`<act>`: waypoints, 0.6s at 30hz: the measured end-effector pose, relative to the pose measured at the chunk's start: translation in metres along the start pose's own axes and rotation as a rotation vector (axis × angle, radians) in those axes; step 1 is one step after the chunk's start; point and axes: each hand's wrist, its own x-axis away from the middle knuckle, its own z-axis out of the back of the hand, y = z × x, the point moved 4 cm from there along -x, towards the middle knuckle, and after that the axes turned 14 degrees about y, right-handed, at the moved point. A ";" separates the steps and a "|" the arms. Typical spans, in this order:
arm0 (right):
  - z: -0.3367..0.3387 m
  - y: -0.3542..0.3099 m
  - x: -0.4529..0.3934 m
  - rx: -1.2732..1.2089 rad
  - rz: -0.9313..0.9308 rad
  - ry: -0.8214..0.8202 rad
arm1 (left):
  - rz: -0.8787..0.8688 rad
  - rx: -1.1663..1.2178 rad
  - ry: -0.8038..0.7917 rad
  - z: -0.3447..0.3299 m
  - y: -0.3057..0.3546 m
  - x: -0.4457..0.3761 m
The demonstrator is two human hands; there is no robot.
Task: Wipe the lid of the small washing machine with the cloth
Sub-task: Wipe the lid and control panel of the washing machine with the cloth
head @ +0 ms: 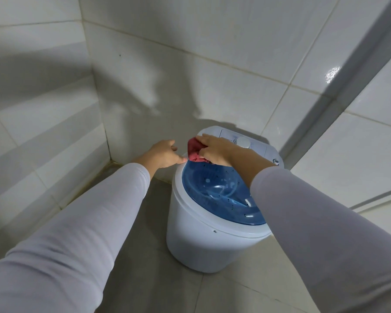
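Note:
A small white washing machine (pixel 203 240) stands on the floor in a tiled corner. Its round see-through blue lid (pixel 219 190) is down, ringed by a white rim. My right hand (pixel 215 150) lies flat on a crumpled red cloth (pixel 195 150) and presses it onto the far left edge of the lid, beside the white control panel (pixel 246 142). My left hand (pixel 164 153) rests at the left of the rim, thumb tip touching it near the cloth, fingers loosely curled and holding nothing.
White tiled walls close in on the left and behind the machine. A grey frame edge (pixel 339 105) runs diagonally on the right. The grey floor (pixel 158 267) spreads in front of and to the left of the machine.

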 end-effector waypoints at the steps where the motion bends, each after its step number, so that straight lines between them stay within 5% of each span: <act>1: -0.005 -0.002 -0.004 0.037 0.010 -0.013 | -0.002 -0.008 0.000 0.000 0.000 0.000; 18: -0.014 0.018 0.007 0.272 0.091 0.064 | -0.049 -0.102 0.080 -0.002 0.001 0.005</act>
